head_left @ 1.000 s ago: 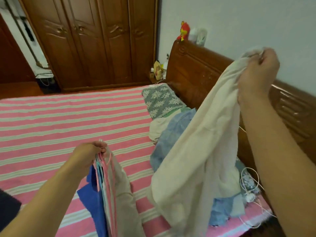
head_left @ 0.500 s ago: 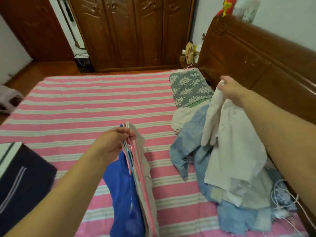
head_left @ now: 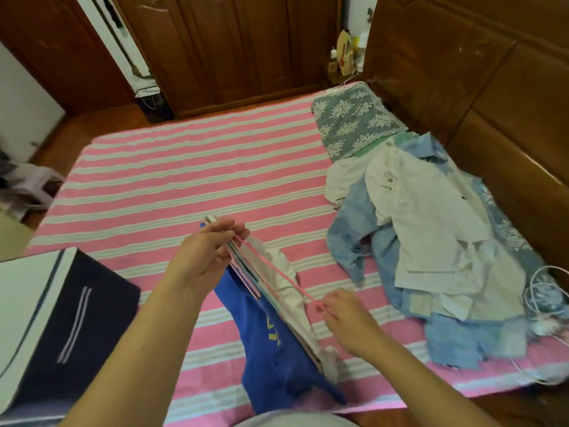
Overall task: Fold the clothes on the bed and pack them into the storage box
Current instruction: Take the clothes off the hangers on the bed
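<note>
My left hand (head_left: pixel 204 260) grips the top of a bunch of hangers (head_left: pixel 246 266) — blue shirt (head_left: pixel 271 343) and white garment (head_left: pixel 286 288) hanging off them over the bed (head_left: pixel 172 183). Right hand (head_left: pixel 348 322) pinches one pink hanger (head_left: pixel 277 272) — clothes pile (head_left: pixel 431 241) to the right, storage box (head_left: pixel 61 318) at left.

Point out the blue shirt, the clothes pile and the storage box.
blue shirt (head_left: pixel 271 359): head view, on its front beside the yellow print.
clothes pile (head_left: pixel 431 217): head view, on the white garment on top.
storage box (head_left: pixel 101 306): head view, on its dark side wall.
</note>
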The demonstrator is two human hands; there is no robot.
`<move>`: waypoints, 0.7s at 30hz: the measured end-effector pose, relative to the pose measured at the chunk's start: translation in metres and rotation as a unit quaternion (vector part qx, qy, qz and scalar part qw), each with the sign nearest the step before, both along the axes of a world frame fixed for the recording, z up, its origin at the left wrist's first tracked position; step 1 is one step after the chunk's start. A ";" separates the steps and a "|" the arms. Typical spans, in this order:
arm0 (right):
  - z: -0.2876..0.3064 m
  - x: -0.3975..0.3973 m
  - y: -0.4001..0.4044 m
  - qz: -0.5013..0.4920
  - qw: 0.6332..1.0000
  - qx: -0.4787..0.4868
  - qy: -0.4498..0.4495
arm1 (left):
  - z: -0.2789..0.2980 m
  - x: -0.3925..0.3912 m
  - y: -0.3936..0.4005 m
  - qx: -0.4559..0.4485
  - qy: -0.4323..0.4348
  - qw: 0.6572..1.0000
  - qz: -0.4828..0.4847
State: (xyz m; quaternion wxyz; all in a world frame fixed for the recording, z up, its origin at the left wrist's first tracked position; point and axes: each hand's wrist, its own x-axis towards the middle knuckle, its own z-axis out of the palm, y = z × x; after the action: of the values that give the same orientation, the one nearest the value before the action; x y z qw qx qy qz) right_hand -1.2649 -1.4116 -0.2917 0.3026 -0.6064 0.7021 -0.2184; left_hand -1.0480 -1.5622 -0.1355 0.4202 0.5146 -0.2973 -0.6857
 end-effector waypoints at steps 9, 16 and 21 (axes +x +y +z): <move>0.027 0.048 -0.006 -0.077 0.996 -0.010 -0.041 | -0.007 -0.001 0.032 0.046 0.078 0.994 0.054; 0.018 0.057 -0.017 -0.013 0.996 0.041 -0.079 | -0.010 0.007 0.042 0.021 0.055 0.995 0.084; 0.021 0.060 -0.017 0.034 0.995 0.068 -0.066 | -0.012 0.014 0.047 -0.001 0.040 0.994 0.097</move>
State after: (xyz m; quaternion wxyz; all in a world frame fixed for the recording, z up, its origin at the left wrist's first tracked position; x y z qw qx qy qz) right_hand -1.2050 -1.4283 -0.2708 0.3961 -0.5920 0.6732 -0.1987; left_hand -1.0343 -1.5157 -0.1476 0.4969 0.5130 -0.2297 -0.6611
